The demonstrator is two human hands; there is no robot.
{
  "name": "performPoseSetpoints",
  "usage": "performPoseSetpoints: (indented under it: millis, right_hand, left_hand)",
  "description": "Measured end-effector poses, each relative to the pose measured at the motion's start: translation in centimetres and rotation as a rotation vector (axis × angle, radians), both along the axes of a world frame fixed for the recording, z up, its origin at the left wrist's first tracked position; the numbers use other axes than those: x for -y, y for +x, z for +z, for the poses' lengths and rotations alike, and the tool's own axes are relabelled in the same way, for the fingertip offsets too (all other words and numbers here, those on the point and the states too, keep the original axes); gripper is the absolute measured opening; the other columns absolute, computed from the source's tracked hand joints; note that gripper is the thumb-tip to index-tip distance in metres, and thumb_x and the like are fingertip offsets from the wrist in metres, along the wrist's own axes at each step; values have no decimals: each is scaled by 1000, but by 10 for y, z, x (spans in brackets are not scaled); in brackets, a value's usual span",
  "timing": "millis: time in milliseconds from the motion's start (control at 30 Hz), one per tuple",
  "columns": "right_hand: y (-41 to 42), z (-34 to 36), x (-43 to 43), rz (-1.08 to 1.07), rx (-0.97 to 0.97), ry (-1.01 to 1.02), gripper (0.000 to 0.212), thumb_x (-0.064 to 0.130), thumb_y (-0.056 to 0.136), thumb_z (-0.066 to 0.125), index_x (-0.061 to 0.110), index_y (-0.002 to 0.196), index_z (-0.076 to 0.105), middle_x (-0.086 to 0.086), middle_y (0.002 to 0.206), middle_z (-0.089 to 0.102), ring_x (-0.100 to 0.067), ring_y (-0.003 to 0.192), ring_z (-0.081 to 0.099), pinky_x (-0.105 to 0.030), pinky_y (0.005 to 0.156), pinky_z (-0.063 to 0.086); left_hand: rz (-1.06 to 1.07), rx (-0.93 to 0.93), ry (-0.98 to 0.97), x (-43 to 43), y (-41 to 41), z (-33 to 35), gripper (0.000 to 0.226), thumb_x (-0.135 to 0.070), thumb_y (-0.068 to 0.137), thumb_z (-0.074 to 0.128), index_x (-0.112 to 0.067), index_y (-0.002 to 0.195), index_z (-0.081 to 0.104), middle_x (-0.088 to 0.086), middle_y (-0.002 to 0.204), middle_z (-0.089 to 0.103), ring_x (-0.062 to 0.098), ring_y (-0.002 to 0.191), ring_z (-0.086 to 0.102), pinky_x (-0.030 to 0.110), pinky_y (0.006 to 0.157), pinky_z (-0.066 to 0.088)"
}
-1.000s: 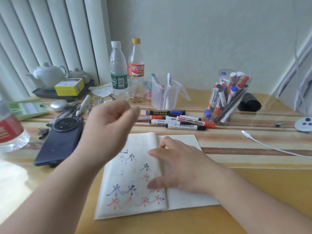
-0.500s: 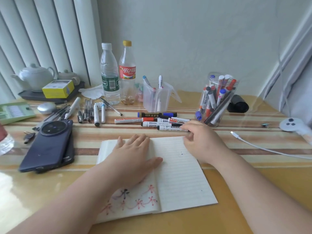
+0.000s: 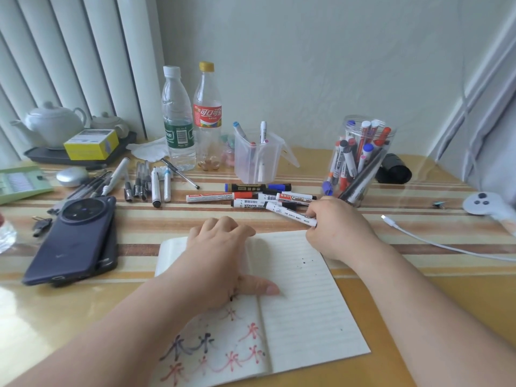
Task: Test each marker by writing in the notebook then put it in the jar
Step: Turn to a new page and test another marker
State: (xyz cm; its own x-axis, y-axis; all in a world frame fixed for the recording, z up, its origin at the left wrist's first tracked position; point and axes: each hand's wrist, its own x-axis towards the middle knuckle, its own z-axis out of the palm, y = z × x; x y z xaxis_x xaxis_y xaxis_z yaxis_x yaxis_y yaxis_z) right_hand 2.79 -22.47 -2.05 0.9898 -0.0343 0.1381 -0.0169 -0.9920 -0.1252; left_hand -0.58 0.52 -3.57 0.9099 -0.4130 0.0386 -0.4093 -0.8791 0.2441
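Note:
An open notebook point(image 3: 301, 303) lies on the table in front of me, with red, blue and black scribbles on its left page and a blank lined right page. My left hand point(image 3: 220, 263) presses flat on the fold, thumb on the right page. My right hand point(image 3: 337, 227) pinches a white marker point(image 3: 290, 213) at the notebook's far right corner, its far end pointing left. Several more markers point(image 3: 251, 195) lie in a row behind it. The clear jar point(image 3: 360, 160) stands at the back right, holding several markers.
Two stacked phones point(image 3: 75, 241) lie to the left of the notebook. Pens point(image 3: 145, 182), two bottles point(image 3: 178, 118), a clear cup point(image 3: 257, 157), a teapot on a tray point(image 3: 50, 124) and a yellow box point(image 3: 90, 143) fill the back. A white cable point(image 3: 435, 241) runs at right.
The left hand came down from the air onto the notebook's fold. The right hand left the page, reached to the marker row and took hold of a white marker.

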Motion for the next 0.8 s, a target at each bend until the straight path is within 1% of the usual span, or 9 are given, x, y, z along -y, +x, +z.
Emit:
performPoseSetpoints:
  millis: [67,133,200,267,367,500,633,733,800]
  right_hand:
    - [-7,5,0,19,151,150,6,18,82,66,22,87,65,6,90,57,-15,77,57,-35,66,54]
    - [-16,9,-5,32,281,555,9,18,83,74,16,80,66,2,77,64,-15,68,61,-28,57,52]
    - [-27,13,-17,97,140,1137,11,9,85,76,8,77,68,-7,65,65,-21,59,61,-30,50,52]
    - [-34,8,-27,214,-70,1401,10,1,84,75,7,79,70,-14,61,57,-24,55,55,-30,46,47]
    - [-38,1,-37,334,-239,1409,8,10,78,75,14,85,73,-16,67,59,-22,53,54,-28,46,42]
    - [-37,0,-39,335,-280,1494,16,18,81,68,5,89,72,-19,81,66,-23,59,58,-27,45,39]
    - [-34,-4,-36,332,-248,1496,5,17,79,69,19,74,71,-12,70,61,-22,55,54,-24,44,36]
    - [-37,-5,-38,346,-266,1520,5,16,80,68,20,77,71,-11,67,60,-21,52,53,-24,44,36]
    - [-37,-6,-39,377,-253,1524,4,18,82,68,19,79,70,-10,65,58,-21,51,52,-25,44,36]
  left_hand:
    - [-19,86,-35,0,1,-2,115,-104,47,37,-44,145,33,-17,138,35,12,130,27,33,107,20]
    - [-32,175,-95,3,1,-3,113,-103,49,34,-43,144,37,-17,138,37,11,130,29,31,106,20]
    - [-46,252,-204,7,1,-2,104,-97,57,41,-36,140,47,-14,129,47,13,123,39,28,101,27]
    - [-89,307,-349,8,-2,1,85,-87,70,51,-29,133,55,-12,118,55,10,112,48,21,95,34]
    - [-132,235,-446,9,-10,11,50,-63,86,58,-33,125,56,-22,104,56,-4,93,51,17,78,42]
    - [-90,197,-442,8,-10,13,16,-38,98,56,-32,114,59,-21,84,57,1,77,52,19,64,39]
    - [-64,92,-331,7,-10,9,10,-20,103,46,-25,111,48,-15,89,53,12,81,52,30,71,41]
    - [-122,8,-338,8,-14,8,7,-28,105,38,-26,108,44,-14,91,53,7,81,52,22,73,41]
    - [-148,-12,-374,8,-16,10,18,-39,105,32,-29,101,45,-14,85,54,6,79,52,19,71,40]
